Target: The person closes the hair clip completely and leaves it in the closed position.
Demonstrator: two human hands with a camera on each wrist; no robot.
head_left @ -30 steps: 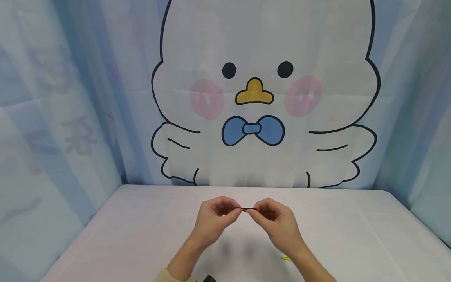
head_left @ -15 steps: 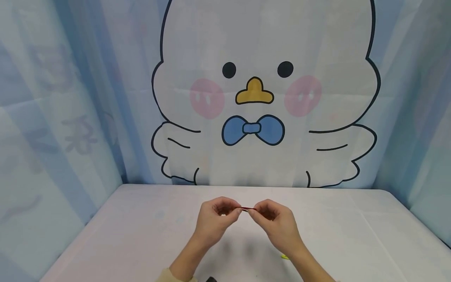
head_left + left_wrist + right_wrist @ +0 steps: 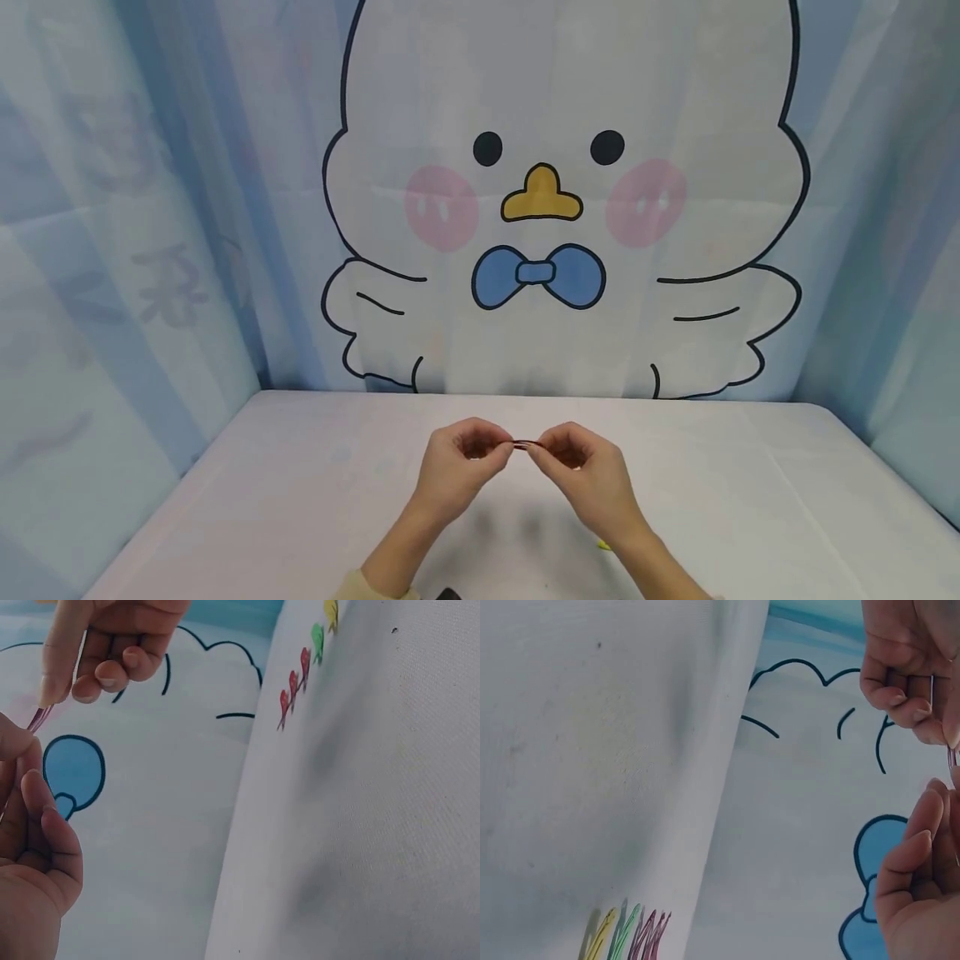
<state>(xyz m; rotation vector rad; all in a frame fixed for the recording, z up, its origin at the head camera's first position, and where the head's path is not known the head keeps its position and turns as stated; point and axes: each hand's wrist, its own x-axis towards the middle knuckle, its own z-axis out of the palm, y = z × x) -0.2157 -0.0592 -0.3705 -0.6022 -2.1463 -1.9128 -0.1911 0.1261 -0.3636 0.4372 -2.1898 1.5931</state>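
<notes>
Thin red strands of what looks like a rubber band (image 3: pixel 527 443) span the short gap between both hands, above the white table. My left hand (image 3: pixel 457 467) pinches one end between thumb and fingertips. The other end is pinched the same way by my right hand (image 3: pixel 592 475). In the left wrist view the rubber band (image 3: pixel 40 718) shows as a few pinkish-red strands, its ends hidden by the fingers. At the edge of the right wrist view only a bit of the rubber band (image 3: pixel 952 756) appears.
On the table (image 3: pixel 750 500), to the right, lie a yellow band (image 3: pixel 600 934), a green band (image 3: pixel 624 931) and several red bands (image 3: pixel 649 934) in a row. A black object (image 3: pixel 448 594) pokes in at the bottom edge. A cartoon curtain (image 3: pixel 540 350) hangs behind.
The strands between the fingertips looked straighter before and now bow slightly apart. Both hands stay nearly in place.
</notes>
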